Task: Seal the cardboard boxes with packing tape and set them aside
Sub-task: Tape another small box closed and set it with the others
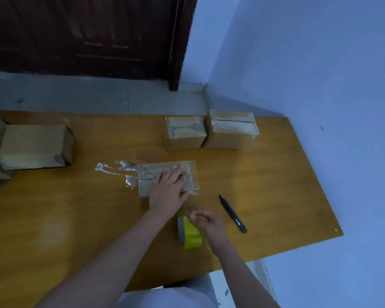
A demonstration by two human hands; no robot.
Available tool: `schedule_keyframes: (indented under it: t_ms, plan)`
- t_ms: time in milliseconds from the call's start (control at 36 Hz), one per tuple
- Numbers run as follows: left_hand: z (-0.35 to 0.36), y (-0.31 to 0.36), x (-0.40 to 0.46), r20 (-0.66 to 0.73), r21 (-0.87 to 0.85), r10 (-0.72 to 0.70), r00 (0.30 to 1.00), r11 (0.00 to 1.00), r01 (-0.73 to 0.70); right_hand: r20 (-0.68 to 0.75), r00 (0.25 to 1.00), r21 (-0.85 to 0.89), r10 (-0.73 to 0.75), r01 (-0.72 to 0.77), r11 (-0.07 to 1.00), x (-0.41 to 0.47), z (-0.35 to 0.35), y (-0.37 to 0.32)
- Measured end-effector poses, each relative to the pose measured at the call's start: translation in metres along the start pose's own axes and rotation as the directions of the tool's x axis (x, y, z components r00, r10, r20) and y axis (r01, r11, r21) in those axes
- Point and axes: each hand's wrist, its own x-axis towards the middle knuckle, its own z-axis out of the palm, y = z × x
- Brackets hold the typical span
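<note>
A: Where's the box [168, 177]?
B: Mid-desk [276, 174], left hand [168, 188] flat on top, fingers straight. Its print is too blurred to read.
A: The right hand [208, 223]?
B: Its grip pinches the yellow tape roll [190, 233], nearer. A black pen [232, 213] lies to the right.

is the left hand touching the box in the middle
Touching. The head view shows the left hand lying flat on top of the middle box, fingers spread over its taped seam.

Dim, bluish cast overall, no clear light source. Soft glare patch on worktop [53, 227] near left. Slight motion blur on right hand [206, 223]. Wide-angle bending at edges; door [82, 34] nearly black, detail lost.
</note>
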Motion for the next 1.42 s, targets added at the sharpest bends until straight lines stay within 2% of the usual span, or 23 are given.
schedule_keyframes:
  t_ms: [222,389,528,694,806,917,1028,1222,1417]
  plan:
    - [0.011,-0.004,0.000,-0.085,0.153,0.097,0.992,0.985,-0.084,-0.101,0.993,0.054,-0.068,0.073,0.996,-0.016,-0.003,0.010]
    - [0.005,-0.008,-0.001,-0.081,0.075,0.093,0.992,0.993,-0.087,-0.129,0.991,0.090,-0.031,0.043,0.995,-0.008,-0.004,-0.001]
    - [-0.018,0.001,0.008,-0.062,-0.114,-0.005,0.998,0.993,-0.002,-0.180,0.984,0.072,0.006,0.007,0.997,0.000,0.000,-0.007]
    - [-0.028,0.011,0.045,-0.037,-0.018,-0.083,0.996,0.996,0.083,-0.247,0.968,0.021,-0.036,0.043,0.999,0.005,0.008,-0.011]
    - [-0.025,0.016,0.060,0.015,-0.011,-0.124,0.992,0.992,0.124,-0.224,0.974,-0.020,-0.044,0.040,0.999,0.009,0.013,-0.011]
    - [-0.018,0.021,0.067,0.076,-0.106,-0.260,0.963,0.958,0.267,-0.201,0.978,-0.037,-0.061,0.054,0.998,0.014,0.016,-0.011]
    - [-0.013,0.024,0.075,0.047,-0.095,-0.335,0.941,0.936,0.338,-0.187,0.981,-0.037,-0.053,0.047,0.998,0.018,0.015,-0.008]
    - [-0.008,0.022,0.081,0.035,-0.061,-0.321,0.946,0.944,0.323,-0.139,0.988,-0.058,-0.061,0.054,0.997,0.023,0.016,-0.006]
    - [-0.005,0.020,0.072,0.051,-0.027,-0.228,0.972,0.973,0.229,-0.108,0.988,-0.086,-0.107,0.098,0.991,0.023,0.015,-0.008]
